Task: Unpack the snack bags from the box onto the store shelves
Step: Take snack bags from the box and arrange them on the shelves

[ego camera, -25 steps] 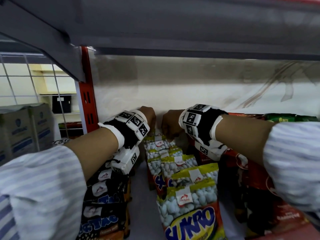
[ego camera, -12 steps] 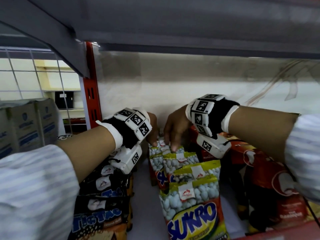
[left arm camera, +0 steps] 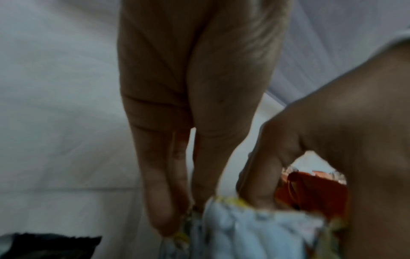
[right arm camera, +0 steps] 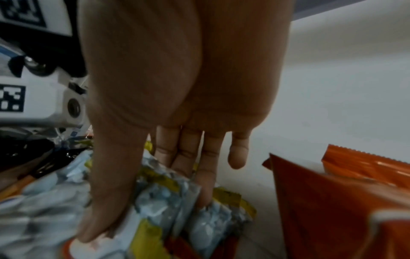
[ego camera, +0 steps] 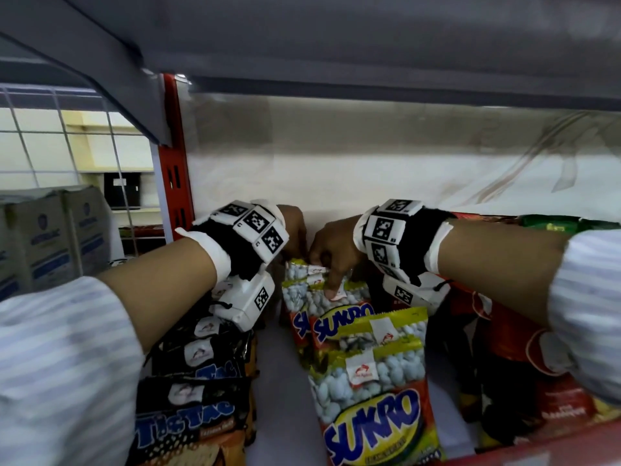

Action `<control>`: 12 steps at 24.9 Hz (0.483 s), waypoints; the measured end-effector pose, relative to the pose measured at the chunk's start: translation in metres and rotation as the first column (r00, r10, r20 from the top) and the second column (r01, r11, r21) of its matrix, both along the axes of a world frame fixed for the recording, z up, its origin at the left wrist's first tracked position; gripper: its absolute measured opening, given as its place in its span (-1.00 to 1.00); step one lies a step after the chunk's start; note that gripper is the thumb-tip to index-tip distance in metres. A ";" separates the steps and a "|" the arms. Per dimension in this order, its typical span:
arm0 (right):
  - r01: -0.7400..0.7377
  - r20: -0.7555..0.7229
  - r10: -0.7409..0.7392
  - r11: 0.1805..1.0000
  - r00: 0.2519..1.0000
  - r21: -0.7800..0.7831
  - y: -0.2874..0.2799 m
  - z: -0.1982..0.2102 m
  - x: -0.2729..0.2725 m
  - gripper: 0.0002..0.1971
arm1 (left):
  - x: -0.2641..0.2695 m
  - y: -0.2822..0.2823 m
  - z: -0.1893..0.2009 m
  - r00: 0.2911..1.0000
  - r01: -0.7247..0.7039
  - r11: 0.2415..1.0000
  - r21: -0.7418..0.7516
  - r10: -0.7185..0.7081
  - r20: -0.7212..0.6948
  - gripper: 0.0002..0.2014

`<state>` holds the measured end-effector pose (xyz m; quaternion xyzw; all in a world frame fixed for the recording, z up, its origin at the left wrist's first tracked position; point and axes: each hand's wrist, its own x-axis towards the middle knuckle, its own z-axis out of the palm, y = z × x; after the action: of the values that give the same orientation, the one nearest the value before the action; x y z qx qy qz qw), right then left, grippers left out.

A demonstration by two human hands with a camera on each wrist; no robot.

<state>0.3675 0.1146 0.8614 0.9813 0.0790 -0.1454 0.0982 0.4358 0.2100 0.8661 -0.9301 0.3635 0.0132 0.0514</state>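
at shelf rear, right hand (ego camera: pixel 331 253) pinches sukro bags (ego camera: pixel 314 290), left hand (ego camera: pixel 294 230) fingertips steady them; row may topple forward.

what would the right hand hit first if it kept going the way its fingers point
Probably the rear Sukro bags: the right hand points down onto their tops, fingers already touching. Past them lies the shelf floor.

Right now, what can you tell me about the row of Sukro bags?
The Sukro bags stand in a row on the white shelf, front to back. They are shiny plastic, with yellow tops, clear windows showing white nuts, and blue lettering. The right hand pinches the back ones; the left hand touches their tops.
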 end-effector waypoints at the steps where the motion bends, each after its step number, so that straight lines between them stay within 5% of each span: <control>1: -0.008 0.014 0.008 1.000 1.000 -0.020 0.000 -0.001 0.002 -0.62 | 0.001 0.001 0.002 1.000 0.000 0.999 -0.047 -0.001 -0.021 -0.91; 7: 0.061 -0.044 -0.063 0.997 0.997 -0.055 0.008 0.016 -0.005 -0.58 | 0.003 0.019 0.004 0.976 -0.048 0.987 -0.150 0.015 -0.218 -0.77; 10: 0.080 -0.021 -0.081 0.996 0.997 -0.023 0.002 0.033 -0.009 -0.53 | 0.003 0.029 0.009 0.919 -0.030 0.999 -0.018 0.020 -0.395 -0.66; 12: 0.124 -0.023 -0.124 0.992 0.992 0.007 -0.004 0.033 -0.012 -0.66 | -0.001 0.033 0.007 0.925 -0.003 1.000 0.027 0.013 -0.380 -0.61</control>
<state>0.3559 0.1108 0.8941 0.9830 0.0195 -0.1620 0.0840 0.4347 0.2427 0.8727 -0.9107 0.3625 0.1980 -0.0080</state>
